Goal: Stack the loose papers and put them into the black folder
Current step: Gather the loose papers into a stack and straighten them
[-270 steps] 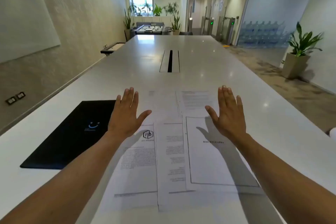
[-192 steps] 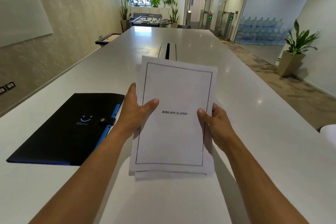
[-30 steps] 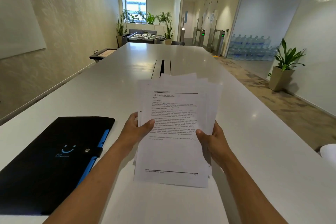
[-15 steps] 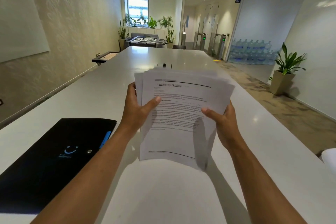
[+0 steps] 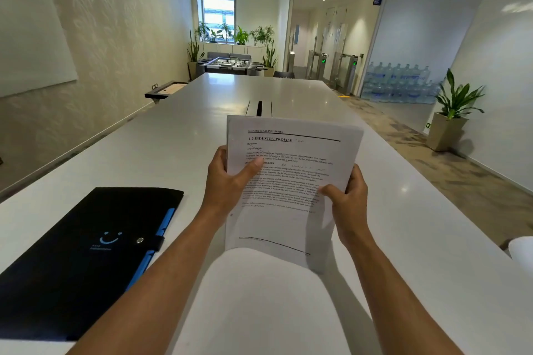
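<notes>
Since half a sec ago the fanned papers [image 5: 291,181] have squared up into one neat stack, held upright above the surface [image 5: 432,239]. My left hand [image 5: 230,181] has its grip pinching the stack's left edge, thumb on the printed page; right hand [image 5: 346,199] pinches the lower right edge. Stacking looks abt done. Black folder [image 5: 86,253] lies flat, left of the stack, well apart, strap snapped shut. Left to do: open it, slide papers in.

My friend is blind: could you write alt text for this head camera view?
Two hands, left hand and right hand, hold a stack of printed papers upright above a long white table. A closed black folder lies to the left.
</notes>
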### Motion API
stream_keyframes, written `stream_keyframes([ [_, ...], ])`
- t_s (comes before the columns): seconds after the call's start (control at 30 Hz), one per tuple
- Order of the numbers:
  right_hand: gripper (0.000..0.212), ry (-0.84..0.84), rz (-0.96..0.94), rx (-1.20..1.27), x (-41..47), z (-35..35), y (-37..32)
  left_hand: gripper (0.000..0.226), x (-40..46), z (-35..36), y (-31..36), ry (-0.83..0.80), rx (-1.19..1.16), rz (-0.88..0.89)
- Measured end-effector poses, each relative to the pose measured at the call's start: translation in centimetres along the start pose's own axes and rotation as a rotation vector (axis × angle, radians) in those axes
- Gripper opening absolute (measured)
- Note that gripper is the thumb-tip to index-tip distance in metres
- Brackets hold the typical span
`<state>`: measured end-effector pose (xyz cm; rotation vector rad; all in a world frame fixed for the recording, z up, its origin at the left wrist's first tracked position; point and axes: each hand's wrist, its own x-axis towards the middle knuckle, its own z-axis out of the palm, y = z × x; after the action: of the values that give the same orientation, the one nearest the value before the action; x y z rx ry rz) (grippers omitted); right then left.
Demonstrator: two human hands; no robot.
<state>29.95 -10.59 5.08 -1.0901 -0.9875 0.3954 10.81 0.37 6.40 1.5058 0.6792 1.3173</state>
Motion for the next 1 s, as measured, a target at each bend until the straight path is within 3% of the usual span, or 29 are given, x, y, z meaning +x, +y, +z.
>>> stream_keyframes([
  [0.43,0.052,0.048,-0.157,-0.061,-0.1,0.7,-1.2,0.035,-0.5,0.5,1.5,0.097,-0.044,0.078],
  [0.6,0.050,0.062,-0.067,-0.076,-2.8,1.0,2.2,0.043,-3.0,0.5,-1.9,0.088,-0.074,-0.042],
  [1.0,0.041,0.091,-0.019,-0.111,-2.9,1.1,2.6,0.017,-4.0,0.8,-2.2,0.080,-0.030,-0.040],
])
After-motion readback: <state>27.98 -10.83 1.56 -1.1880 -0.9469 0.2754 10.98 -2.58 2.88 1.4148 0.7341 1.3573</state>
